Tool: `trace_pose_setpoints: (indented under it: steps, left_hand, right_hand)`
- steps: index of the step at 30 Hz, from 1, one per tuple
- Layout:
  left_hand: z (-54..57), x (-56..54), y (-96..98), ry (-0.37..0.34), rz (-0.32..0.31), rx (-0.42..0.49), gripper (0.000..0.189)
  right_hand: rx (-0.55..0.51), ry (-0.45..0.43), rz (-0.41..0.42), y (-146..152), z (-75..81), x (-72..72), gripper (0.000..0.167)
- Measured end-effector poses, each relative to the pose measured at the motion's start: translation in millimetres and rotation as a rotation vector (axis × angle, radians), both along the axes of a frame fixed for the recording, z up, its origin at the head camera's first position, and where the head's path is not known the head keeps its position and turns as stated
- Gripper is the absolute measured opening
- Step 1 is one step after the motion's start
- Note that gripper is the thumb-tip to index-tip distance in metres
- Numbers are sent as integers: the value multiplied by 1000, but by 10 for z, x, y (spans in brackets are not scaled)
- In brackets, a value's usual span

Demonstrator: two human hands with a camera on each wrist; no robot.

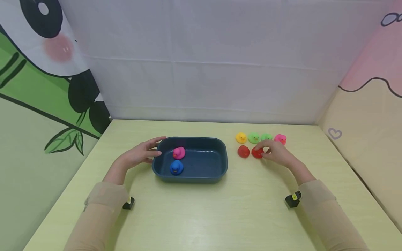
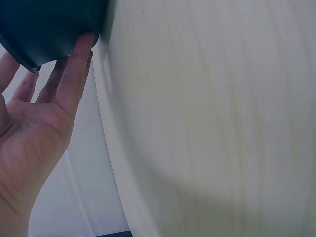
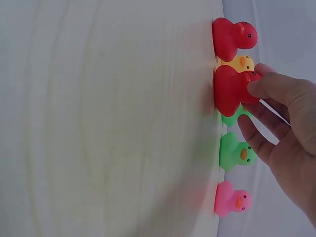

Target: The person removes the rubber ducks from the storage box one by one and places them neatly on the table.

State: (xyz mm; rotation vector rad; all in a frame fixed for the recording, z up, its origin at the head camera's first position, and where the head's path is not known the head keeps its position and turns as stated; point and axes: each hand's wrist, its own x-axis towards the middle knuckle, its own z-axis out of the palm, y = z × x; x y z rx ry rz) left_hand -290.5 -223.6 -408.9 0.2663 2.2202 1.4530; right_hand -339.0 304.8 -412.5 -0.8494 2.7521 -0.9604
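Note:
My left hand (image 1: 141, 152) grips the left end of a dark blue-green tray (image 1: 204, 178), with the thumb at the rim and straighter fingers against the outer wall. Inside the tray, toward its left, sit a pink rubber duck (image 1: 179, 153) and a blue rubber duck (image 1: 176, 167). My right hand (image 1: 276, 152) pinches the head of a red rubber duck (image 3: 230, 91) between thumb and forefinger. That duck still appears to touch the table. Another red duck (image 1: 243, 151) stands just left of it.
Behind the red ducks stands a row: a yellow duck (image 1: 241, 137), a green duck (image 1: 253, 137), a second green duck (image 1: 266, 137) partly behind my right hand, and a pink duck (image 1: 280, 138). A white cloth wall (image 1: 213, 90) rises at the table's back edge, with printed panels at both sides.

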Motion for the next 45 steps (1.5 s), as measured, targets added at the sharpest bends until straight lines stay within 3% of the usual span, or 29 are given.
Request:
trace_pose_setpoints:
  steps: [17, 45]
  left_hand:
    - [19, -28, 30, 4, 5, -1, 62]
    - [20, -37, 75, 3, 10, 30, 62]
  right_hand:
    - [23, -6, -21, 31, 30, -59, 28]
    - [20, 67, -38, -127, 374, 42, 34]
